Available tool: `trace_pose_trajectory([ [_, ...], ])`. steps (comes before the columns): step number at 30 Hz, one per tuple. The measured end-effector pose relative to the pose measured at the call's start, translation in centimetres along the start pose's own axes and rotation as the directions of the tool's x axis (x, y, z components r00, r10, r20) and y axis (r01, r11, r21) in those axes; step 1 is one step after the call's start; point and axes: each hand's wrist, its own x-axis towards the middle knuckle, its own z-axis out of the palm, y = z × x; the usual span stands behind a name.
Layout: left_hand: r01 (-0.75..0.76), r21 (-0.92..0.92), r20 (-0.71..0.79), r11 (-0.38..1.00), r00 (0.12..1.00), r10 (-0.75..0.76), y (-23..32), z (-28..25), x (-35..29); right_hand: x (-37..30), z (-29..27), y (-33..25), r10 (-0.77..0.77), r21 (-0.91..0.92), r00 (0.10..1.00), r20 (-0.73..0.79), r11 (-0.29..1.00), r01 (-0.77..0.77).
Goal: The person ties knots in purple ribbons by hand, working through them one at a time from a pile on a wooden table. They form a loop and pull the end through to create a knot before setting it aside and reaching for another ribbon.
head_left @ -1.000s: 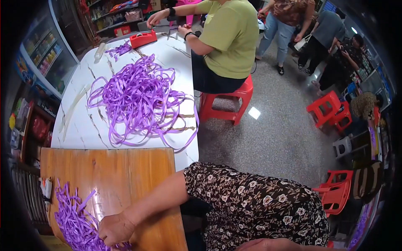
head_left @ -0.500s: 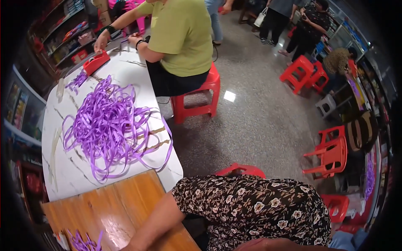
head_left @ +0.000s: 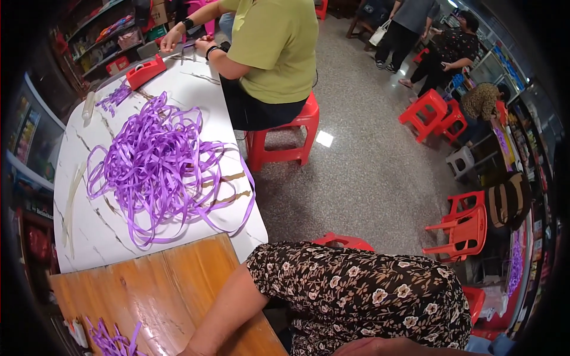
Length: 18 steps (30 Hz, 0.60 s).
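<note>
purple strips [head_left: 113,340] on wooden board [head_left: 145,293] | tips toward white table [head_left: 89,237] | long axes fanned | hands below frame, cannot tell grip

co-worker's far hand [head_left: 172,40] shifted away from red tape dispenser [head_left: 146,72] | floral-sleeved arm [head_left: 228,311]: hand gone below view

The right arm [head_left: 356,279], sleeved to about the elbow, bends there; its bare forearm [head_left: 228,308] slants down-left across the table's [head_left: 136,291] right edge, cut off near the wrist, the right hand out of view.
</note>
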Motion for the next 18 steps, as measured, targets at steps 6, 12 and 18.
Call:
trace_pose_trajectory([
  [6,0.091,-0.129,-0.013,0.987,0.996,-0.093,0.9,1.0,-0.7,-0.1,-0.1,-0.1,-0.161,-0.183,0.987,-0.03,0.971,0.153],
  [12,0.113,-0.286,-0.121,0.952,0.981,-0.153,2.1,0.0,-1.8,1.3,1.0,0.0,-0.206,-0.113,0.979,0.0,0.972,0.205],
  [18,-0.034,-0.509,-0.369,0.86,0.911,-0.183,2.6,-1.1,-5.8,0.4,-0.3,-0.3,-0.054,-0.126,0.992,0.116,0.99,0.068],
])
